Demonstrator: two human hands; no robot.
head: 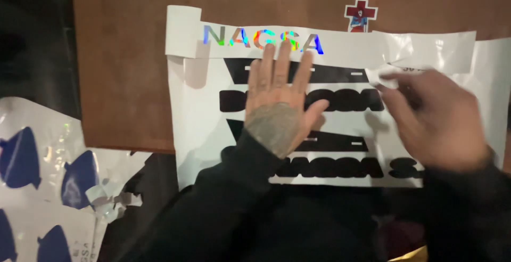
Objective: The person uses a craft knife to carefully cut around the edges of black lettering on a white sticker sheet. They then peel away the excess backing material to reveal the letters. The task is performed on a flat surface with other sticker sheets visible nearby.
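My black sleeves [223,214] sit closest to cam. L hand [279,105] lies flat, fingers spread, pressing the white decal sheet [197,134] on the brown board [122,54]. R hand [434,118] pinches a curled backing edge [384,75], blurred. Sheet looks thin, light, floppy, prob. tacky & crease-prone: grip at corner/edge only. Holographic strip [261,39] overlaps top; blue-shape sheet [48,177] lies well apart, left.
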